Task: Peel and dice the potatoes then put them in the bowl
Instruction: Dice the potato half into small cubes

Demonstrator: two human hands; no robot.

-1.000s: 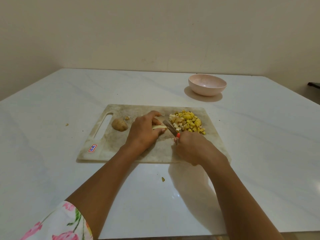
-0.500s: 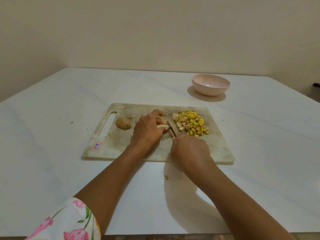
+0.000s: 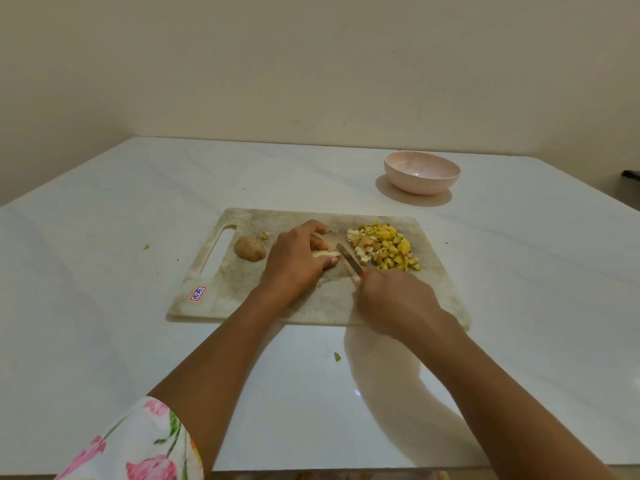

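On the worn cutting board (image 3: pixel 398 306), my left hand (image 3: pixel 294 261) holds down a pale peeled potato piece (image 3: pixel 325 254) with curled fingers. My right hand (image 3: pixel 394 299) grips a small knife (image 3: pixel 348 261) with an orange handle, its blade lying just right of the piece. A heap of diced yellow potato (image 3: pixel 384 245) lies on the board's far right part. One unpeeled brown potato (image 3: pixel 250 248) sits near the board's handle slot. The pink bowl (image 3: pixel 421 172) stands beyond the board to the right, with nothing in it.
Small peel scraps lie on the white table: one left of the board (image 3: pixel 146 247), one in front of it (image 3: pixel 336 357), and a bit on the board (image 3: pixel 264 235). A wall closes the table's far side. A dark object (image 3: pixel 632 174) sits at the right edge.
The knife blade has shifted slightly along the potato piece and my right hand has drawn back toward me. My left hand stays on the piece.
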